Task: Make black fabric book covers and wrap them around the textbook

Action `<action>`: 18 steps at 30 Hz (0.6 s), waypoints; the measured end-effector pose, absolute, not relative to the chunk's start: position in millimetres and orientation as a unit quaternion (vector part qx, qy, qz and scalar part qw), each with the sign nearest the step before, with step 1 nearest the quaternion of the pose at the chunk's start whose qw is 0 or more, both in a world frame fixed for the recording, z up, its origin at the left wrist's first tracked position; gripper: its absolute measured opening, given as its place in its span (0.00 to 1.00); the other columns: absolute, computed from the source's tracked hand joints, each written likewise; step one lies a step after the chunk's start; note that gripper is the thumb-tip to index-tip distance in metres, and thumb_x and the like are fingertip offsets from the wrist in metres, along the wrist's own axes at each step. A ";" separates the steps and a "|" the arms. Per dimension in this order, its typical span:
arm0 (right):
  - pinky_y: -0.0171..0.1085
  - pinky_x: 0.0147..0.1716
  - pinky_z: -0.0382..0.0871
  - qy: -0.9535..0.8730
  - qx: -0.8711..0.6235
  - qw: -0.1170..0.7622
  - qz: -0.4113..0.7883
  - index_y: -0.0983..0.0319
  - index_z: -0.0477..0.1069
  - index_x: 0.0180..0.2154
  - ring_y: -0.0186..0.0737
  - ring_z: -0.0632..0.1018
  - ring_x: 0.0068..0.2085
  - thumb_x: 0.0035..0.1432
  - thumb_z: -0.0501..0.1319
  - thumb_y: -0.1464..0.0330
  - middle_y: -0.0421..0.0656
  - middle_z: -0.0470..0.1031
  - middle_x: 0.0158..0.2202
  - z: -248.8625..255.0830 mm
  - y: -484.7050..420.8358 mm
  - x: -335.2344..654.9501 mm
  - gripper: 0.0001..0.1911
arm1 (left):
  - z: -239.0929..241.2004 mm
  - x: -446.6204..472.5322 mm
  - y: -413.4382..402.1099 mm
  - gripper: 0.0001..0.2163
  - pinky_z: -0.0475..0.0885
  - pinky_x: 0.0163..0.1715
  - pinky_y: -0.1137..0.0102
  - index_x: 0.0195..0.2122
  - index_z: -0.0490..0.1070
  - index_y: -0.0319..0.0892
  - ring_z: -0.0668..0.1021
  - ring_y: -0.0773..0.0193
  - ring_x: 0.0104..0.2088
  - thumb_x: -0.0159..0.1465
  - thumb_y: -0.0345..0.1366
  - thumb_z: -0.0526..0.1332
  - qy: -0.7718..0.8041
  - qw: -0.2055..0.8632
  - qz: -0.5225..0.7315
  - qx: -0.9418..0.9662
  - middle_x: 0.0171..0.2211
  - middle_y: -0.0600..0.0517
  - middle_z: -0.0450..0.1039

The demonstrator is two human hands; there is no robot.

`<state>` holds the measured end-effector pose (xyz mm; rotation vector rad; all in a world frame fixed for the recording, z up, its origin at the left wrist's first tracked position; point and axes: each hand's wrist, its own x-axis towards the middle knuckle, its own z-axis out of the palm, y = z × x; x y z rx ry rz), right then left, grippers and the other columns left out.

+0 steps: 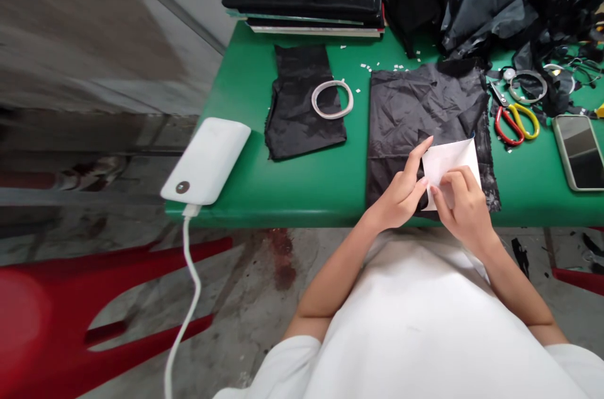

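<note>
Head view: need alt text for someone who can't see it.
A person's left hand and right hand touch a white sheet over black fabric on a green table. Scissors and a phone lie to the right; a white device with a cable plugged in lies to the left.

Am working in what is looking like small fabric workshop. Black cloth pieces (406, 94) lying before me on green table (250, 81); black fabric heap (486, 5) crowding far edge; scissors (506, 107) resting alongside; white snippets (363, 65) lying scattered; dark scraps (520, 257) littering stained grey floor (240, 323) below; red plastic chair (28, 304) standing at my left.
</note>
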<state>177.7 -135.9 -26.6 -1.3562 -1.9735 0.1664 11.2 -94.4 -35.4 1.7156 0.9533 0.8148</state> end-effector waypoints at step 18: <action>0.40 0.30 0.59 -0.829 -0.496 0.231 -0.115 0.59 0.63 0.28 0.42 0.65 0.29 0.69 0.52 0.71 0.44 0.67 0.25 -24.6 -133.8 184.2 0.14 | -29.7 14.9 -98.2 0.30 0.67 0.33 0.71 0.73 0.40 0.38 0.72 0.66 0.24 0.70 0.31 0.46 0.341 0.416 0.253 0.804 0.35 0.51 0.76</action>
